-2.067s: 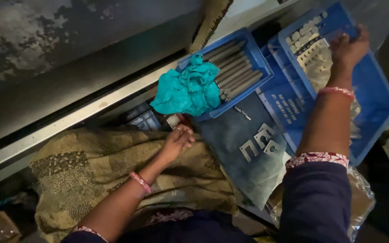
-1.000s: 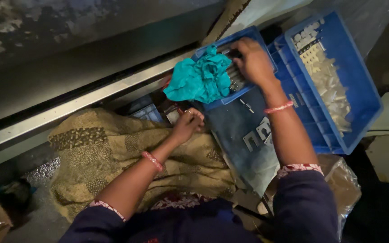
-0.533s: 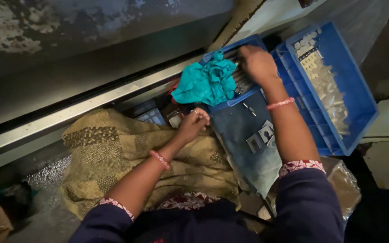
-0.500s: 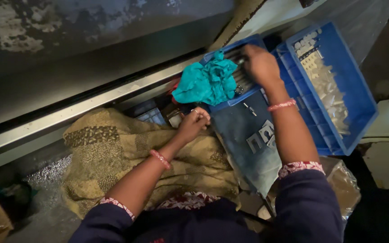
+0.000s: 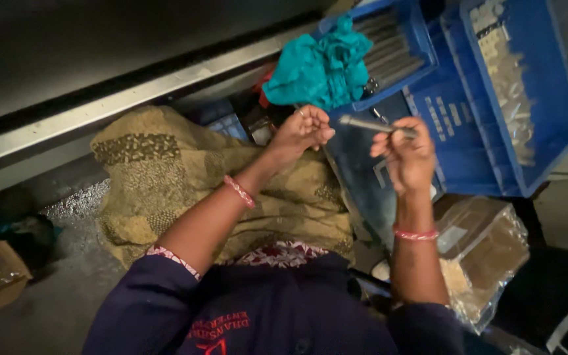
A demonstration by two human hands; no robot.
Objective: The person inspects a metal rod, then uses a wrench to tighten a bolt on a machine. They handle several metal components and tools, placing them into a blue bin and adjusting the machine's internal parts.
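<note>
Clearly we did best to keep the rod (image 5: 373, 125) level and pinched firm at its end, bringing the left hand (image 5: 300, 131) in squarely so nothing slipped back toward the tray (image 5: 422, 49). Our right hand (image 5: 405, 154) was closed on the rod, fingertips clamping it, held up between both hands above the blue crates. Our left hand was loosely curled just beside the rod's free tip; whether it held anything we could not tell.

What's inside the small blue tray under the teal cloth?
Grey metal rods lie side by side in the small blue tray. The teal cloth covers its left part, so whatever lies beneath cannot be seen.
</note>
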